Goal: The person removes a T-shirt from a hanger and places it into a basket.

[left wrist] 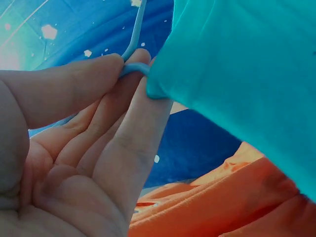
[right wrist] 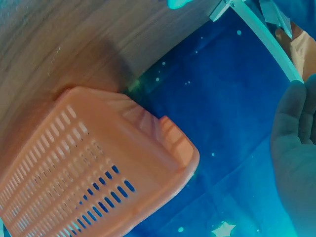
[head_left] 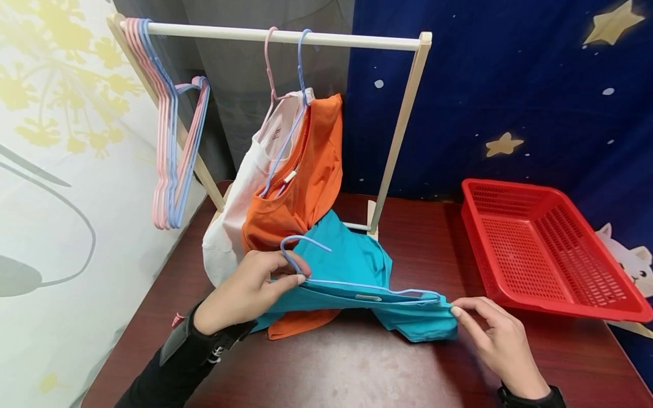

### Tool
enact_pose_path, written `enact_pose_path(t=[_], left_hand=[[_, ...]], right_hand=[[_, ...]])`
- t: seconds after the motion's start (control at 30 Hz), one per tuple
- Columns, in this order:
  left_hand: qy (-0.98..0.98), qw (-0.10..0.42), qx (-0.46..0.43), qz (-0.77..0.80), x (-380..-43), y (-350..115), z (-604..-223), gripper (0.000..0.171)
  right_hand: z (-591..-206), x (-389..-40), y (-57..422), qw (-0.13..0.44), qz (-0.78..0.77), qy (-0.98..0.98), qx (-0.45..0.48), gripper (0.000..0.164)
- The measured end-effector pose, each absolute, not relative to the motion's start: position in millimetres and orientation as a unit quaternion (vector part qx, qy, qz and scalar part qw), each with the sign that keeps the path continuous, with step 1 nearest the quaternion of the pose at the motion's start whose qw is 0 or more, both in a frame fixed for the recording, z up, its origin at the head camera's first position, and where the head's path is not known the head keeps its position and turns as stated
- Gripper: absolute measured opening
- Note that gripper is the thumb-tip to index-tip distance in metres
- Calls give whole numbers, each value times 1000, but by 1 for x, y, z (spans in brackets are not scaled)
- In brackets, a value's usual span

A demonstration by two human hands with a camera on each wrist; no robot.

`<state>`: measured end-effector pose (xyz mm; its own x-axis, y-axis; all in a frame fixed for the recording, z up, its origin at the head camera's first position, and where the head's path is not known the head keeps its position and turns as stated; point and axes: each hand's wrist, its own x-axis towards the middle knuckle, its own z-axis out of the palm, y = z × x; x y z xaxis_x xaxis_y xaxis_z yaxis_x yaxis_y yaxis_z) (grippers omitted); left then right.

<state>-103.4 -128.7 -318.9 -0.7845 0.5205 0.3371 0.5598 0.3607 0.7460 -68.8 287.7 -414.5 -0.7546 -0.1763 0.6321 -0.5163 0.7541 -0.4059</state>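
Note:
My left hand pinches a blue hanger at the base of its hook, thumb against fingers. The hanger sits inside the neck of a teal T-shirt, a pale label showing at the collar. In the left wrist view the shirt's edge lies against a fingertip beside the hanger wire. At the shirt's right shoulder my right hand pinches the cloth between thumb and fingers, near the hanger's end. In the right wrist view only part of this hand shows, at the right edge.
A wooden rack carries a white shirt on a pink hanger and an orange shirt on a blue one. Several spare pink and blue hangers hang at its left end. A red basket stands on the table at right.

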Motion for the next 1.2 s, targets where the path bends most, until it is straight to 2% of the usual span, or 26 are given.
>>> enact_pose_path(t=[0.2, 0.37, 0.53, 0.8, 1.03, 1.2], left_hand=[[-819, 28, -305, -485, -104, -132, -314, 7], [-794, 72, -305, -521, -96, -123, -296, 7], [-758, 123, -308, -561, -90, -113, -274, 10], [-673, 180, -361, -620, -91, -93, -255, 19], [-628, 285, -361, -628, -85, -90, -235, 23], [-582, 352, -359, -639, -79, -100, -220, 20]], right_hand=[[-422, -69, 280, 279, 300, -887, 214, 31], [-425, -70, 260, 255, 306, -882, 252, 32], [-432, -72, 240, 207, 305, -884, 286, 29], [-451, -70, 213, 122, 285, -894, 324, 19], [-463, -62, 197, 29, 264, -912, 313, 12], [-464, -61, 198, 55, 276, -907, 312, 14]])
